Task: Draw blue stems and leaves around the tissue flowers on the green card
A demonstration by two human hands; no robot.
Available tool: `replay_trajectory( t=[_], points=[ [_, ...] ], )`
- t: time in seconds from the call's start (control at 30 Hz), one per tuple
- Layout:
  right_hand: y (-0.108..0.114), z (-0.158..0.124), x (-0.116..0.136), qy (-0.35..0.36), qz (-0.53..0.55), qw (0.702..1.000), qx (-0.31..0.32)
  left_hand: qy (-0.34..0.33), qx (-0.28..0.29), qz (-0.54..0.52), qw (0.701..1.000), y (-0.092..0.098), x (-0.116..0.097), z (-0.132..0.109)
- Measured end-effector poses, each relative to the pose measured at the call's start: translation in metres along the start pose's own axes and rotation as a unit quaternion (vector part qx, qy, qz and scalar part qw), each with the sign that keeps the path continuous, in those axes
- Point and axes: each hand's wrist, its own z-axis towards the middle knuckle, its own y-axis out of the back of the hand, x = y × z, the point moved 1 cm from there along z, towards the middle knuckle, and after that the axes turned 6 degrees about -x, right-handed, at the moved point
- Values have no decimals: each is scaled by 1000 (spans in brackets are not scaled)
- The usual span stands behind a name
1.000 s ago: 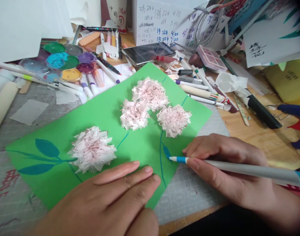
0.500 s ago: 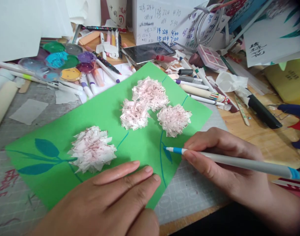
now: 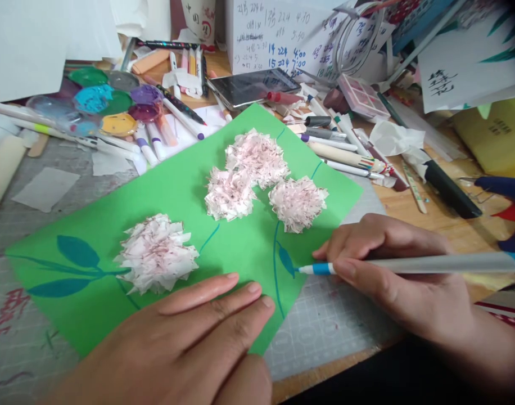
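Note:
A green sheet of paper (image 3: 240, 253) lies at a slant, bearing several pale pink ruffled paper flowers (image 3: 156, 253) and drawn blue-green stems and leaves. My left hand (image 3: 190, 332) rests flat on its lower edge, fingers stretched out. My right hand (image 3: 392, 275) grips a grey marker (image 3: 443, 264) with a blue collar between thumb and fingers. The marker's tip is at the lower end of a small filled leaf (image 3: 287, 260), beside a curved stem near the sheet's right edge.
Beneath the paper is a grey cutting mat (image 3: 325, 332). Several markers and pens crowd behind it, around a phone (image 3: 253, 87). A paint palette (image 3: 118, 125) stands at the back left. On the right lie a black pen (image 3: 451, 188) and a dark blue tool (image 3: 506, 197).
My right hand has moved the marker tip from the leaf's upper end down to its lower end. The leaf looks more filled. My left hand stays in place on the paper.

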Motion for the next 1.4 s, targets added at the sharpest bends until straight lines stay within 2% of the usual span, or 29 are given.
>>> replay_trajectory(
  t=[0.13,0.23,0.4,0.53,0.73,0.97,1.4],
  points=[
    [-2,-1,2,24,-42,999,7,7,0,-10,1000,-1,-2,0],
    [-4,0,3,53,-32,998,32,17,-6,-18,1000,-3,-2,3],
    [-3,1,2,43,-31,999,7,15,-4,-25,1000,-4,0,2],
    [-3,0,1,58,-18,998,23,29,-6,-37,999,-3,0,-1],
    [-3,-2,0,59,-35,998,12,29,-8,-32,999,-1,1,-1],
    [-3,-2,-1,69,2,997,25,16,-18,-28,999,-1,0,3],
    [-4,2,-1,25,-37,999,-20,1,0,-18,1000,-2,0,2]
  ],
)
